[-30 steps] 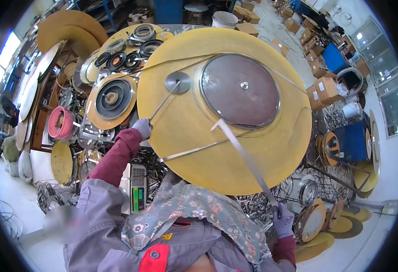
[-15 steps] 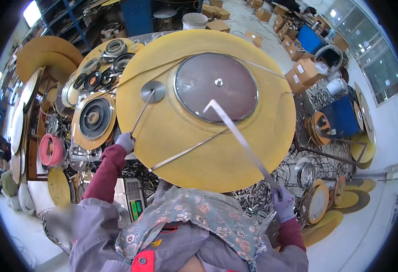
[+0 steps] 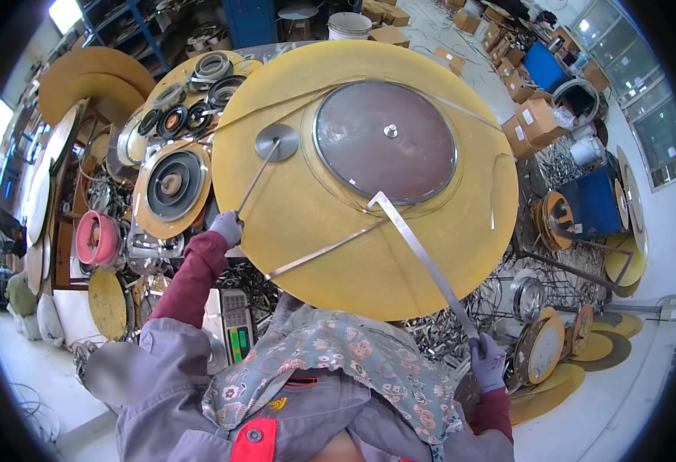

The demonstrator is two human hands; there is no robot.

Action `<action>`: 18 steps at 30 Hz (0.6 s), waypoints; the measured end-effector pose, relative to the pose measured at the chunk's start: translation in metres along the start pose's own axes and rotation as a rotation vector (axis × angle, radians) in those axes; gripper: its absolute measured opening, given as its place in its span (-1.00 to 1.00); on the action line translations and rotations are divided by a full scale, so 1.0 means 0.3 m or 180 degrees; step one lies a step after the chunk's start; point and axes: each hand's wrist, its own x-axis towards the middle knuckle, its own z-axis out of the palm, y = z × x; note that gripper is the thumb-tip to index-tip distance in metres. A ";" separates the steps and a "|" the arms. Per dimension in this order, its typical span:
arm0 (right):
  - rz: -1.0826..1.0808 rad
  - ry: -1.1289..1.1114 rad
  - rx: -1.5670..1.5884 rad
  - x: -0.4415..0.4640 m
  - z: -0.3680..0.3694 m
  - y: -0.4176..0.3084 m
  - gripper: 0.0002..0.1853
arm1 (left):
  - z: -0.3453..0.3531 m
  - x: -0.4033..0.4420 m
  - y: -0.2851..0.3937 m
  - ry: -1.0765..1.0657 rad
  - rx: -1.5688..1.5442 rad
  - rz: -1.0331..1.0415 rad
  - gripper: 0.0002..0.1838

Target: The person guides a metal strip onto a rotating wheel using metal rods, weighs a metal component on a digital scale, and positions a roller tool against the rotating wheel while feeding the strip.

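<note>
A large yellow round disc [image 3: 338, 289] fills the middle of the view, with a smaller dark brown disc [image 3: 407, 165] on it. My left hand [image 3: 227, 228], in a light glove at the yellow disc's left edge, is closed around a thin metal rod [image 3: 256, 183]. The rod's far end meets a small round metal plate [image 3: 282, 146] on the yellow surface. Low on the right, my gloved right hand [image 3: 488, 363] grips a long flat metal bar [image 3: 424, 260]. Its hooked tip lies by the brown disc's near rim. Thin metal strips [image 3: 326, 250] cross the yellow disc.
On the left stand coiled rings [image 3: 174, 185], a pink tub [image 3: 97, 237] and a scale with a green display [image 3: 238, 343]. Metal scraps [image 3: 449, 339] lie below the yellow disc. Cardboard boxes [image 3: 540, 123] and a blue bin [image 3: 590, 202] are on the right.
The bar's hooked tip has moved from over the brown disc back to its near rim. The whole view has shifted slightly. Both hands keep their grip.
</note>
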 end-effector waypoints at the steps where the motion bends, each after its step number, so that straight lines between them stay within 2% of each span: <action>1: -0.0043 -0.0030 -0.0051 0.002 -0.005 -0.011 -0.78 | -0.017 -0.011 0.017 -0.0043 -0.0045 -0.0039 -0.74; 6: -0.0506 -0.0274 -0.0474 0.016 -0.052 -0.093 -0.76 | -0.013 -0.001 0.003 -0.0081 -0.0092 -0.0050 -0.74; 9: -0.1197 -0.0669 -0.0469 0.078 -0.069 -0.197 -0.74 | -0.032 -0.002 0.008 -0.0124 -0.0093 -0.0059 -0.73; 13: -0.1697 -0.0519 -0.0500 0.159 -0.062 -0.281 -0.73 | 0.025 0.042 -0.067 0.0041 0.0349 0.0215 -0.71; 14: -0.1544 -0.0623 -0.0483 0.180 -0.069 -0.288 -0.75 | 0.027 0.054 -0.077 0.0115 0.0455 0.0282 -0.71; 15: -0.1421 -0.0339 -0.0330 0.205 -0.064 -0.280 -0.77 | 0.003 0.038 -0.049 -0.0068 0.0121 -0.0017 -0.71; 17: -0.1161 0.0185 0.0004 0.251 -0.051 -0.262 -0.81 | 0.011 0.040 -0.049 0.0049 0.0267 0.0065 -0.70; 18: -0.0779 0.0247 0.0338 0.284 -0.057 -0.267 -0.85 | 0.016 0.039 -0.050 0.0030 0.0156 0.0004 -0.70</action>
